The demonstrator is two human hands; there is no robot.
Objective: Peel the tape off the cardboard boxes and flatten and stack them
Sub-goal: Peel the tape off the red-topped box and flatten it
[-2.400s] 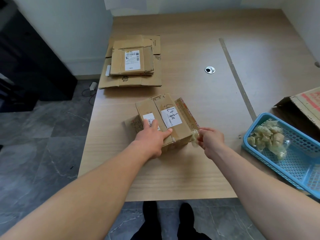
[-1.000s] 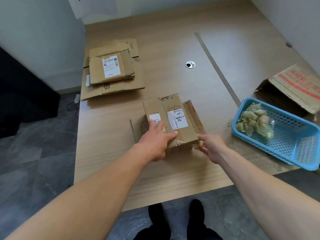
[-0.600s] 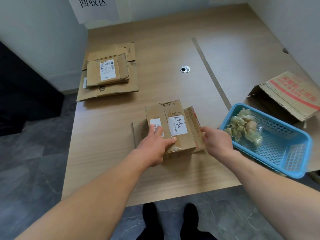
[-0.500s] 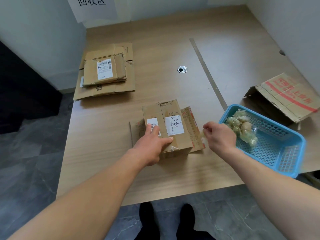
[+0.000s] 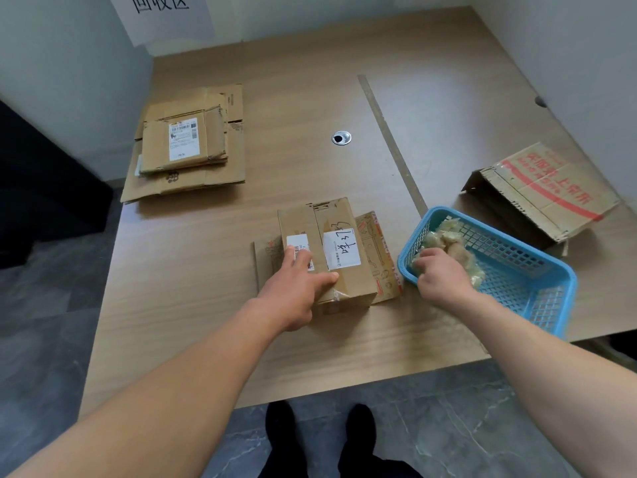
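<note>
Item: my left hand [image 5: 296,281], fingers flat, pressing the small box [image 5: 336,219] beneath it. Item: my right hand [image 5: 444,274], curled inside the blue basket [image 5: 510,267], tape wads [image 5: 448,239] just beyond its knuckles; whether it grips tape, I cannot tell. Step: discarding tape, probably. Next: flatten the box, carry it to the stack [image 5: 189,150] far beyond my left hand.

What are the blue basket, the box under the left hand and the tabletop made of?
Blue basket: likely moulded plastic, smooth, with a uniform colour and a grid of holes.
Box: matte brown cardboard, it seems, with creased flaps and paper labels stuck on top.
Table: pale wood-grain surface, smooth and matte. Whether it is solid wood or laminate cannot be told.
</note>
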